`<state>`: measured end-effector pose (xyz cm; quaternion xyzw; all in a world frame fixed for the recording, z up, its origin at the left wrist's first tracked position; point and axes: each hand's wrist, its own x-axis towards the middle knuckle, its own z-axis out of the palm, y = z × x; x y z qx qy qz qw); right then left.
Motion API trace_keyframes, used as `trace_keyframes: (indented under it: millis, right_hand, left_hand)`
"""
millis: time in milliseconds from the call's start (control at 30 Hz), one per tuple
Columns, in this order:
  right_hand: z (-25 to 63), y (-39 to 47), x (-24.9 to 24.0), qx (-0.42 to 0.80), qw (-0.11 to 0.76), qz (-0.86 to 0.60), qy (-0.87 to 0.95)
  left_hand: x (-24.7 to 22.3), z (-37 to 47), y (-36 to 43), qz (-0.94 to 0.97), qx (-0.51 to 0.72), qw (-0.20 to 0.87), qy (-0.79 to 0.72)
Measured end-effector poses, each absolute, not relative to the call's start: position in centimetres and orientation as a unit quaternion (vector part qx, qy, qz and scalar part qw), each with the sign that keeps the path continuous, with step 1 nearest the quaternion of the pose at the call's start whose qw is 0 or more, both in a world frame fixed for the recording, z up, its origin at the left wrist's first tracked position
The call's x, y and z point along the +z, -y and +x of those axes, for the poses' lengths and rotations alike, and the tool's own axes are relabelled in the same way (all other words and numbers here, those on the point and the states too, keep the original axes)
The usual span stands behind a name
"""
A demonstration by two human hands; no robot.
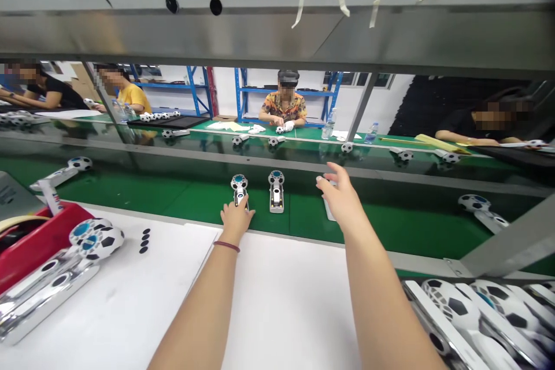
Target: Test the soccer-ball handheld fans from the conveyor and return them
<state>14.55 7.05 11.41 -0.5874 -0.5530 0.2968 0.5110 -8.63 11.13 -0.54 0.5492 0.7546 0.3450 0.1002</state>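
My left hand (236,221) is on the green belt, its fingers closed around the lower end of a football-headed device (239,181). That device has a black-and-white ball head with a blue disc and a pale handle. Just to its right, a matching device (276,192) lies untouched with its head pointing away from me. My right hand (342,193) reaches over the belt with thumb and fingers apart. A white handle (329,208) lies beside and partly under that hand, which hides the rest of it.
White paper (286,300) covers the near bench. On the left are two ball-headed devices (97,238), black oval stickers (144,240) and a red bin (52,231). More devices (459,303) crowd the lower right. A metal post (507,231) stands right; co-workers (284,105) sit opposite.
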Motion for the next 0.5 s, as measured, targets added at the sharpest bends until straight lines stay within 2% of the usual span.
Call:
trace_keyframes:
  millis: [133,267,400,500]
  right_hand:
    - [13.7,-6.4,11.7,0.336,0.481,-0.558,0.588]
    - [13.1,-5.2,12.6,0.344,0.44,-0.534,0.635]
    - [13.1,-3.5,14.0,0.4,0.449,-0.474,0.643]
    - [13.3,-2.3,15.1,0.442,0.48,-0.427,0.626]
  left_hand:
    - [0.9,-9.6,-11.5,0.528,0.385,0.16,-0.74]
    - [5.5,-8.0,-9.3,0.533,0.454,0.175,-0.692]
    - [10.3,-3.9,-5.0,0.65,0.527,0.075,-0.542]
    - [12.1,-1.8,-2.1,0.726,0.519,0.004,-0.451]
